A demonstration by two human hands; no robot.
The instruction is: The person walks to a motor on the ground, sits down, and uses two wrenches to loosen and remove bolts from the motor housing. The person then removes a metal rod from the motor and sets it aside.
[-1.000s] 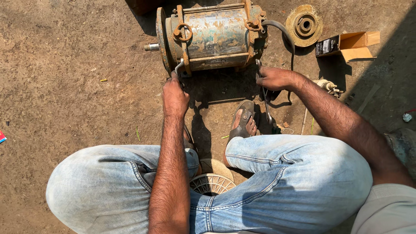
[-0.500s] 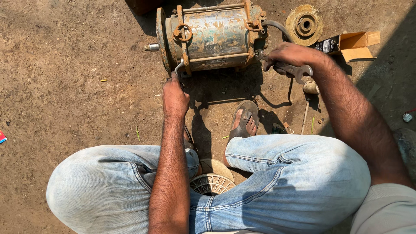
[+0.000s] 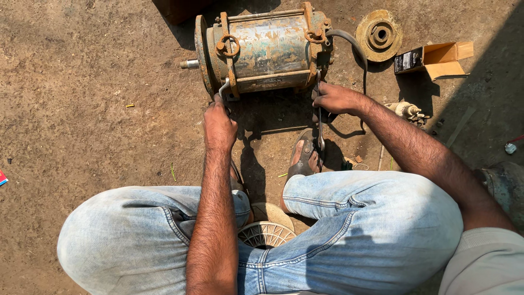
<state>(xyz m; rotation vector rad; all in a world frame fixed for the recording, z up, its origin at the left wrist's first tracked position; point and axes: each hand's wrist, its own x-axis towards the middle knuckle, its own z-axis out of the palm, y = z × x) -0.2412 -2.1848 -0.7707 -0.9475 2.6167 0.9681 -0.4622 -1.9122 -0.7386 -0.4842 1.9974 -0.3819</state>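
Bare, sunlit dirt ground (image 3: 82,82) serves as the work surface, with the person squatting over it in pale jeans and sandals. One rusted electric motor (image 3: 267,52) lies on its side just ahead of the knees, its shaft stub pointing to the person's left. The left hand (image 3: 219,124) has its grip closed around one spanner (image 3: 223,87) whose head sits at the lower left end flange of the motor. The right hand (image 3: 335,98) has its grip closed on a second spanner (image 3: 319,112), which runs from the motor's lower right flange down toward the sandalled foot. The step in hand appears to be working a fastener of a through-bolt along the motor's underside, one tool holding while the other turns; the next move would call for steady counter-pressure from both wrists and seating each head squarely so it does not slip on the corroded metal. Counted: two spanners, one motor, one round rusted end cover (image 3: 379,35) lying beyond the cable, one open cardboard box (image 3: 434,57) near it, one pale fan impeller (image 3: 266,235) between the knees
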